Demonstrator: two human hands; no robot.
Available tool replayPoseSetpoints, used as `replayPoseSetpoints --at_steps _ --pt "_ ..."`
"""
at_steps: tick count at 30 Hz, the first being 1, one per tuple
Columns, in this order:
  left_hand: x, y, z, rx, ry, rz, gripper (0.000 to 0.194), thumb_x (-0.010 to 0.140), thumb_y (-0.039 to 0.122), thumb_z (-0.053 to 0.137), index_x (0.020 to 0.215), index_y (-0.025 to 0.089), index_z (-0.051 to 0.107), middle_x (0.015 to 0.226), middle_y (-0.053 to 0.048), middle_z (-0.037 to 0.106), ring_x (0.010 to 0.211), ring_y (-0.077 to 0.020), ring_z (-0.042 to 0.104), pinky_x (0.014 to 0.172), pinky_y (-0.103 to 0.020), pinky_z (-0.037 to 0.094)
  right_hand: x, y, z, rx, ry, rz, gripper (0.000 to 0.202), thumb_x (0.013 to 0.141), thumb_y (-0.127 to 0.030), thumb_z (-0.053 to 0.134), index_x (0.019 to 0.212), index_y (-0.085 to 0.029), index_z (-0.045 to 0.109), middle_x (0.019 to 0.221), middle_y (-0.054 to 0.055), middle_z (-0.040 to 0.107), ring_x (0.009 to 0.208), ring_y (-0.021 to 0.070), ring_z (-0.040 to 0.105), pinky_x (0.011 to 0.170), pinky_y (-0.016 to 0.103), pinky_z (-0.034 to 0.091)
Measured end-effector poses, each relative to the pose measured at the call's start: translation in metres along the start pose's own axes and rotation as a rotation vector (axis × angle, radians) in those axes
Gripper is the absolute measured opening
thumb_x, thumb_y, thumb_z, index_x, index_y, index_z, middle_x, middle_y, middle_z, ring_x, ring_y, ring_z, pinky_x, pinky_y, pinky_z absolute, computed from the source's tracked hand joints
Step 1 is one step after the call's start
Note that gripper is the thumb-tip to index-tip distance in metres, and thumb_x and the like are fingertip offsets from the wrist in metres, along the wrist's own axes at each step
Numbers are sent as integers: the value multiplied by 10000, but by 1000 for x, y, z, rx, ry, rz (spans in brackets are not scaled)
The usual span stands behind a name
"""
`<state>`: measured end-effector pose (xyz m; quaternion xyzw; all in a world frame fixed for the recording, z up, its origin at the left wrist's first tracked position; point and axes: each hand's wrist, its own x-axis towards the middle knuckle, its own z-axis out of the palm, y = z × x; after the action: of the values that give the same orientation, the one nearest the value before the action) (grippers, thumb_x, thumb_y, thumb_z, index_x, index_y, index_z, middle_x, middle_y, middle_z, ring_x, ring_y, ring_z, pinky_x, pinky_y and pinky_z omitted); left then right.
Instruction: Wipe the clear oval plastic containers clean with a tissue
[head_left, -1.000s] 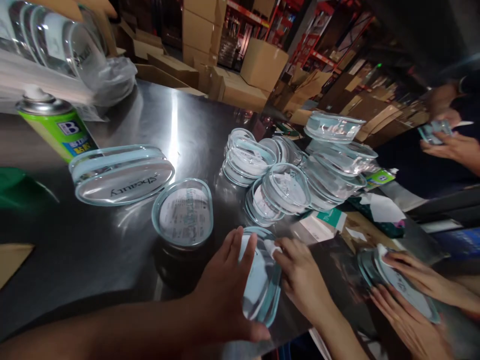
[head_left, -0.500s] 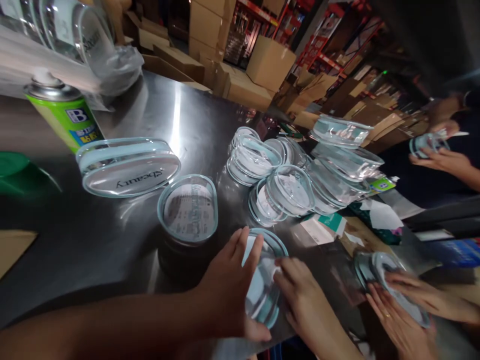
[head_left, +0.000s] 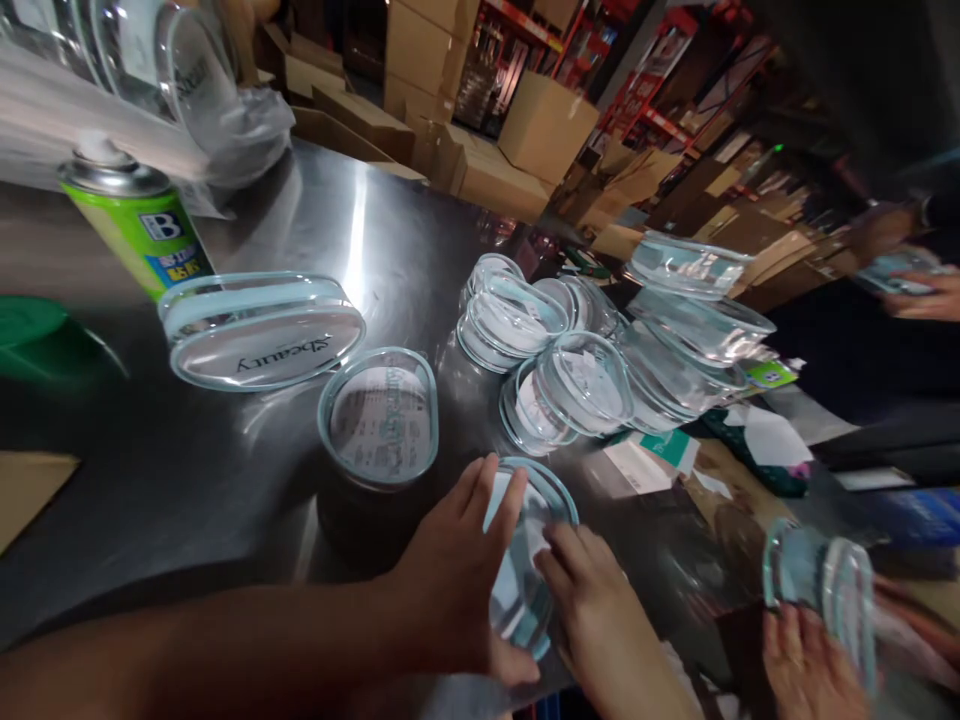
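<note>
A clear cosmetic bag with light blue trim (head_left: 517, 580) lies on the metal table in front of me. My left hand (head_left: 469, 570) grips it from the left, fingers over its top and thumb at the near end. The curled fingers of my right hand (head_left: 589, 590) press on the bag's right side; a small whitish bit shows at the fingertips, too blurred to name. Just left of my hands stands another clear bag with a printed paper insert (head_left: 379, 420). Beyond it lies an oval clear bag with black lettering (head_left: 262, 345).
Several clear bags (head_left: 585, 380) are piled ahead to the right, beside a taller stack (head_left: 690, 330). A green spray can (head_left: 142, 220) and a green object (head_left: 34, 340) are at left. A co-worker's hand (head_left: 810, 660) holds bags at right; another person stands behind.
My right hand has shifted slightly left and down along the bag, while my left hand keeps its place. The co-worker's bags at right have been lifted and turned more upright.
</note>
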<state>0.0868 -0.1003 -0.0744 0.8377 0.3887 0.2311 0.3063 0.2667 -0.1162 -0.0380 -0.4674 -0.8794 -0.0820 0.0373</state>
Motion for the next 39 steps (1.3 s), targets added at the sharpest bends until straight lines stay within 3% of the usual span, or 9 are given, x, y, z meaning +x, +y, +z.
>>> replayPoseSetpoints --at_steps 6,10,12,15,19,23,39 --pt "-2 -3 3 -19 21 11 1418 398 567 837 1507 51 120 1552 -317 184 1442 -476 94 1133 -630 249 2 -3 -1 -38 -20 9 202 798 -6 526 827 -176 632 886 50 597 784 204 495 689 309 410" --pt "-2 -3 3 -38 -7 17 1391 420 585 812 1505 51 126 1554 -322 167 1442 -479 81 1123 -638 255 2 -5 1 -53 45 -5 211 762 9 514 740 -172 620 850 62 600 723 206 474 634 319 394" --pt "-2 -4 3 -37 -20 11 1395 422 601 807 1512 63 123 1562 -318 143 1442 -480 67 1123 -636 256 3 -6 3 -75 58 -11 202 771 -1 521 803 -157 646 863 71 607 739 215 484 647 328 407" --pt "-2 -4 2 -45 -12 -21 1374 448 612 797 1517 81 117 1566 -307 148 1442 -478 82 1119 -642 258 4 -5 6 -84 46 -1 203 788 -26 532 895 -143 659 935 83 622 779 221 505 682 333 435" --pt "-1 -6 3 -81 -6 10 1375 446 642 784 1515 81 125 1563 -306 160 1441 -482 79 1115 -653 255 1 -4 6 -67 25 15 226 780 -17 480 802 -171 644 894 77 618 726 203 505 645 316 443" --pt "-1 -6 3 -88 -14 -6 1340 485 661 755 1517 78 129 1565 -308 154 1438 -486 80 1111 -667 249 -2 -3 5 -71 0 9 258 801 -24 463 913 -149 660 940 89 622 783 219 529 692 333 471" --pt "-1 -6 3 -49 -24 17 1366 457 630 793 1520 87 128 1569 -310 124 1434 -495 74 1112 -665 248 -8 -7 10 -142 -28 121 207 782 -40 497 852 -166 646 919 100 616 725 236 513 644 362 451"
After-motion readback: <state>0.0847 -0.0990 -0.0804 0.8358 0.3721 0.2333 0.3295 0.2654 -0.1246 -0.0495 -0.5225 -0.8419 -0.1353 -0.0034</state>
